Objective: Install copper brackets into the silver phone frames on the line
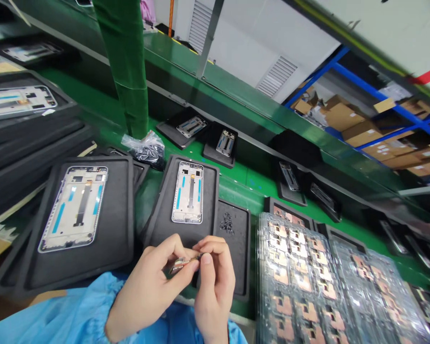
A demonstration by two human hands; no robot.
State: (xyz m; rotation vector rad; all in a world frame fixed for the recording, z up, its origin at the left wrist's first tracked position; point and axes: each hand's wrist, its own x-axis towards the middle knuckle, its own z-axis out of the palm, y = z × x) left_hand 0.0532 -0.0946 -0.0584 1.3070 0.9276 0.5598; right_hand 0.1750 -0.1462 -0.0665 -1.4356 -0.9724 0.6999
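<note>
My left hand [152, 286] pinches a small phone circuit board [178, 263] between thumb and fingers. My right hand [215, 286] closes on the other end of the board, where a tiny dark piece shows at the fingertips. The fingers hide most of the board. Just beyond my hands, a phone frame [184, 191] with blue strips and a dark flex cable lies on a black tray [161, 229]. Beside my right hand, a black tray [241, 248] carries a heap of small black parts [227, 222].
Another phone frame [75, 205] lies on a black tray [116, 215] at left. Clear plastic trays [263, 286] of copper-coloured boards stand at right. A bag of dark parts [146, 150] sits by a green post [123, 62]. More framed trays rest on the green conveyor [252, 184].
</note>
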